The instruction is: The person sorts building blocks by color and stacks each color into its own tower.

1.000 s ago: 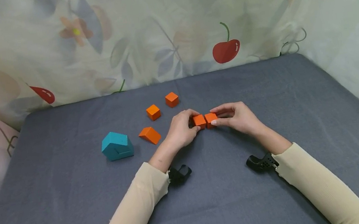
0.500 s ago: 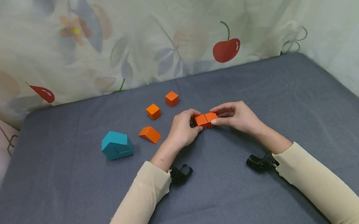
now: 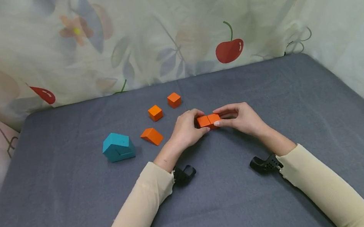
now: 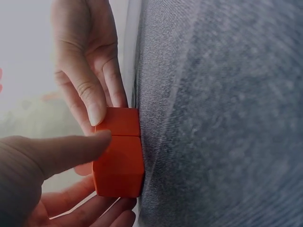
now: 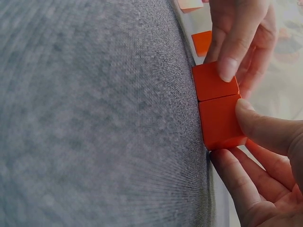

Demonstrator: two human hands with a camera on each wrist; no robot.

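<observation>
Both hands are pinching a cube each, the left hand (image 3: 186, 130) holding the left cube (image 3: 203, 121) flush against the right cube (image 3: 214, 118) in the right hand (image 3: 242, 118) mid-table (seam closed), while two more cubes (image 3: 155, 113), a wedge (image 3: 152, 136) and a teal block (image 3: 118, 147) are still sitting untouched off left.
</observation>
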